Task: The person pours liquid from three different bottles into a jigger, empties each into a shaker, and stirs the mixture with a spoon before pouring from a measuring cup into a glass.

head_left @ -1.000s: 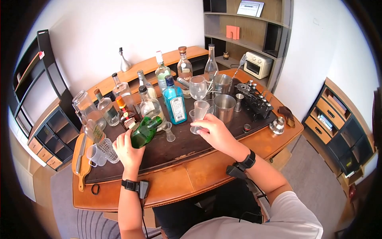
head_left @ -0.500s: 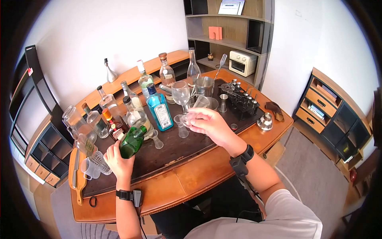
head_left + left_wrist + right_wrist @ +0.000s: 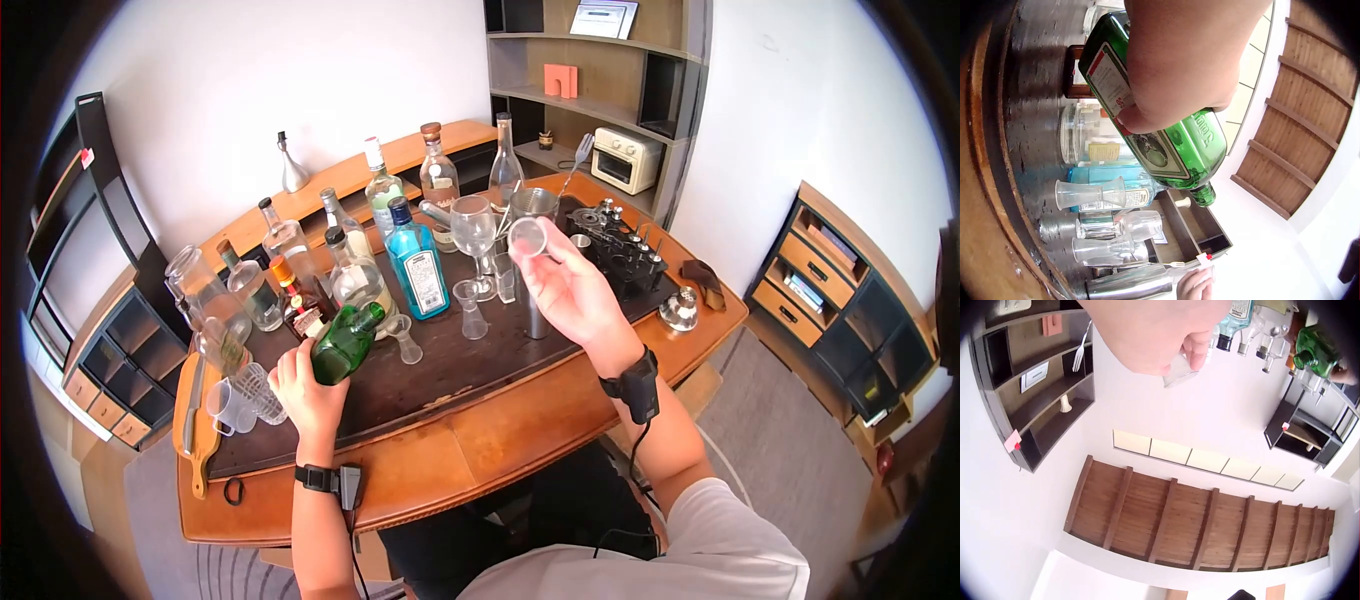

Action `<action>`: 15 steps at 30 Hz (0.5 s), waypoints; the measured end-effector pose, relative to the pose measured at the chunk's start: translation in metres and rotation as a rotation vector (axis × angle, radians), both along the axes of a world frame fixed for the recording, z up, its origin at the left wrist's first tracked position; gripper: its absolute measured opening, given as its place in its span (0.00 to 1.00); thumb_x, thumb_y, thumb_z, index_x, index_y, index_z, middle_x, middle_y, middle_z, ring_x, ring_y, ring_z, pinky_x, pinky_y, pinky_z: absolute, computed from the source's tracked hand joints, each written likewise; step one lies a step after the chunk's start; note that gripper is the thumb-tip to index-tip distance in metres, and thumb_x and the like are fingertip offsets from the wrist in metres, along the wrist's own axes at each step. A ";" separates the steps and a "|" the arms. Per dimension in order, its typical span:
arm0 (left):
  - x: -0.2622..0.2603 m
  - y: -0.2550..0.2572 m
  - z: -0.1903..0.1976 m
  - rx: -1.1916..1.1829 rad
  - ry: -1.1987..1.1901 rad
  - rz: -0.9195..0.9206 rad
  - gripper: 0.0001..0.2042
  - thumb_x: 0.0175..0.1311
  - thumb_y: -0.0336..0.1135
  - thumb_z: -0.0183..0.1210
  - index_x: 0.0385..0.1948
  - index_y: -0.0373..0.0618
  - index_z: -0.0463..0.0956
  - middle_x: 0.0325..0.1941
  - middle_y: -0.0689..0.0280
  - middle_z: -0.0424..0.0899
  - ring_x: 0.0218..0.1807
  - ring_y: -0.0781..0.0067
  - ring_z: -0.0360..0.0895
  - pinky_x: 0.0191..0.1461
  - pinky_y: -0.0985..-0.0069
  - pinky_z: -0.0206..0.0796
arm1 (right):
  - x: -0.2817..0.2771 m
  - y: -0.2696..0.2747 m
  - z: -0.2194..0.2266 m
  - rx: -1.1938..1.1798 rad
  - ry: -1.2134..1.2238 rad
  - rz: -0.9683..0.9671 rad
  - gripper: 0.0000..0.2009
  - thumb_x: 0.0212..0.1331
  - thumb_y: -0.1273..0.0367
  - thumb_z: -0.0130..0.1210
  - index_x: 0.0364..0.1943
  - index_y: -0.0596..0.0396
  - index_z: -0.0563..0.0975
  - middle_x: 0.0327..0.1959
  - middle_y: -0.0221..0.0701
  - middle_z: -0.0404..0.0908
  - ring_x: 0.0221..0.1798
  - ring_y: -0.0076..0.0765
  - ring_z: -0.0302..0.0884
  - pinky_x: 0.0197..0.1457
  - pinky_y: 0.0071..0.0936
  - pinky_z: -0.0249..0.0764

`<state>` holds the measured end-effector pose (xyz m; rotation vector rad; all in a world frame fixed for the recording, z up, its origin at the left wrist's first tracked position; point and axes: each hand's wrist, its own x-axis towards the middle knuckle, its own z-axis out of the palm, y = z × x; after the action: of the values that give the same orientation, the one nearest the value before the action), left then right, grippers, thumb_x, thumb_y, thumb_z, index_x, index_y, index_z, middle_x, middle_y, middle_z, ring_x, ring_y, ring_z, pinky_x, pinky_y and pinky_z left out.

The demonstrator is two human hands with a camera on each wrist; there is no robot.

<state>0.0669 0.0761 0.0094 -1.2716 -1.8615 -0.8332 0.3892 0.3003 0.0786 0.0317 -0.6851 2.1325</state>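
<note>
My left hand [image 3: 312,395] grips a green glass bottle [image 3: 345,345] with a label, leaning with its neck up and to the right. In the left wrist view its neck [image 3: 1205,195] is uncapped. My right hand [image 3: 580,295] holds a small clear cup [image 3: 528,237] between thumb and fingers, its round mouth turned toward the head camera. Below that hand stands a metal shaker tin [image 3: 534,318], partly hidden by it. Two clear hourglass-shaped jiggers [image 3: 471,310] stand between the hands, and a stemmed glass [image 3: 473,230] is just behind them.
Behind the left hand stand several bottles, among them a blue one [image 3: 417,265]. A cutting board [image 3: 203,440] with a knife and clear mugs [image 3: 228,408] lie at the left. A black metal rack [image 3: 615,250] and a silver shaker top [image 3: 680,308] are at the right.
My right hand has risen away from the stemmed glass and turned over, tipping the clear cup's mouth toward the head camera. The left hand keeps the green bottle in nearly the same place.
</note>
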 end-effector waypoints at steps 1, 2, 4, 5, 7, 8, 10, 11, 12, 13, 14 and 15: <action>0.000 0.000 0.000 0.001 0.006 -0.002 0.32 0.39 0.33 0.75 0.55 0.46 0.78 0.47 0.62 0.80 0.53 0.58 0.77 0.62 0.59 0.62 | -0.002 -0.003 -0.003 0.047 -0.068 -0.010 0.19 0.75 0.71 0.53 0.68 0.54 0.71 0.61 0.42 0.80 0.59 0.41 0.83 0.59 0.32 0.84; 0.000 0.000 0.000 0.001 0.012 -0.003 0.32 0.39 0.33 0.75 0.55 0.46 0.78 0.47 0.62 0.80 0.53 0.58 0.77 0.61 0.59 0.62 | -0.007 -0.009 -0.003 0.126 -0.140 0.006 0.19 0.75 0.69 0.55 0.67 0.54 0.73 0.59 0.40 0.82 0.58 0.38 0.84 0.58 0.32 0.83; 0.000 0.000 0.000 0.003 0.021 0.001 0.32 0.40 0.34 0.75 0.54 0.46 0.78 0.47 0.62 0.80 0.53 0.58 0.77 0.60 0.60 0.62 | -0.018 -0.023 -0.010 0.351 -0.351 0.000 0.16 0.75 0.70 0.55 0.63 0.55 0.76 0.57 0.39 0.83 0.56 0.36 0.84 0.58 0.31 0.82; 0.000 0.000 0.001 0.004 0.026 0.003 0.31 0.40 0.34 0.75 0.54 0.47 0.79 0.47 0.62 0.80 0.53 0.58 0.78 0.60 0.60 0.62 | -0.025 -0.031 -0.016 0.466 -0.454 -0.004 0.15 0.75 0.70 0.55 0.62 0.56 0.77 0.56 0.38 0.84 0.55 0.35 0.84 0.58 0.31 0.82; 0.000 -0.001 0.002 -0.011 0.025 0.003 0.31 0.40 0.35 0.75 0.54 0.48 0.79 0.47 0.63 0.80 0.53 0.59 0.78 0.59 0.60 0.62 | -0.042 -0.043 -0.035 0.826 -0.637 -0.096 0.10 0.71 0.74 0.58 0.52 0.57 0.83 0.47 0.33 0.85 0.49 0.33 0.85 0.52 0.29 0.81; -0.001 -0.001 0.002 -0.014 0.026 0.004 0.31 0.40 0.35 0.75 0.54 0.48 0.79 0.47 0.63 0.80 0.53 0.59 0.78 0.59 0.60 0.62 | -0.048 -0.047 -0.042 1.151 -0.691 -0.256 0.10 0.68 0.75 0.58 0.51 0.56 0.83 0.46 0.34 0.84 0.48 0.36 0.85 0.51 0.31 0.81; -0.002 0.000 0.000 -0.027 -0.001 -0.010 0.34 0.38 0.31 0.75 0.56 0.47 0.77 0.49 0.61 0.80 0.55 0.56 0.77 0.63 0.59 0.61 | -0.055 -0.060 -0.055 1.485 -0.765 -0.458 0.12 0.64 0.77 0.59 0.50 0.53 0.84 0.46 0.36 0.81 0.46 0.44 0.84 0.50 0.35 0.81; -0.001 -0.001 0.000 -0.030 0.009 -0.012 0.34 0.39 0.31 0.75 0.56 0.47 0.77 0.49 0.61 0.80 0.55 0.56 0.77 0.63 0.59 0.61 | -0.058 -0.068 -0.062 1.497 -0.799 -0.491 0.13 0.63 0.78 0.60 0.49 0.52 0.85 0.46 0.37 0.80 0.46 0.48 0.84 0.50 0.38 0.81; 0.000 -0.002 0.002 -0.033 0.018 -0.014 0.34 0.39 0.31 0.75 0.56 0.47 0.77 0.50 0.61 0.80 0.55 0.56 0.77 0.63 0.59 0.61 | -0.061 -0.068 -0.070 1.529 -0.841 -0.449 0.12 0.63 0.77 0.59 0.49 0.52 0.85 0.50 0.38 0.79 0.47 0.51 0.83 0.49 0.42 0.80; 0.000 -0.002 0.002 -0.035 0.026 -0.017 0.34 0.39 0.31 0.75 0.56 0.47 0.77 0.50 0.62 0.80 0.56 0.57 0.77 0.63 0.59 0.61 | -0.063 -0.069 -0.076 1.580 -0.867 -0.450 0.12 0.64 0.76 0.59 0.49 0.52 0.84 0.50 0.39 0.79 0.47 0.51 0.83 0.49 0.42 0.80; -0.001 -0.002 0.002 -0.027 0.049 -0.015 0.33 0.39 0.31 0.75 0.56 0.47 0.77 0.52 0.63 0.80 0.56 0.58 0.77 0.62 0.59 0.61 | -0.065 -0.069 -0.081 1.632 -0.893 -0.450 0.12 0.64 0.76 0.59 0.49 0.52 0.84 0.51 0.39 0.79 0.47 0.52 0.83 0.49 0.43 0.80; -0.002 -0.002 0.002 -0.020 0.071 -0.013 0.32 0.40 0.31 0.75 0.55 0.48 0.78 0.53 0.64 0.81 0.57 0.60 0.77 0.62 0.59 0.61 | -0.067 -0.069 -0.085 1.684 -0.920 -0.450 0.12 0.64 0.75 0.59 0.50 0.52 0.84 0.51 0.40 0.78 0.47 0.52 0.83 0.49 0.43 0.80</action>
<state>0.0648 0.0740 0.0116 -1.3097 -1.8113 -0.7681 0.3222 0.2309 -0.0064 -0.1830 -2.4949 0.5326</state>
